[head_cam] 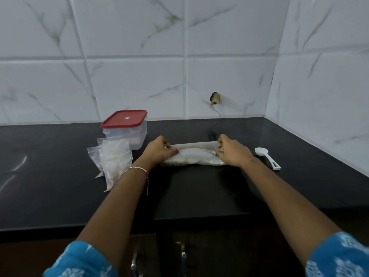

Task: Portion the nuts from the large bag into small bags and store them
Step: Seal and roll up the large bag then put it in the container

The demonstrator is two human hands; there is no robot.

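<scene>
A large clear bag of nuts (194, 156) lies flat on the black counter (60, 196), its top edge facing the wall. My left hand (157, 149) pinches the bag's top at its left end. At the right end of the same edge, my right hand (232, 150) does the same. Between them the bag's mouth looks slightly parted. A pile of small clear bags (113, 158) lies to the left, some with nuts inside. A white plastic spoon (266, 155) rests on the counter to the right of the bag.
A clear storage box with a red lid (125, 126) stands behind the small bags, near the tiled wall (179, 56). The wall turns a corner at the right. Cabinet handles (182, 256) show below the counter's front edge.
</scene>
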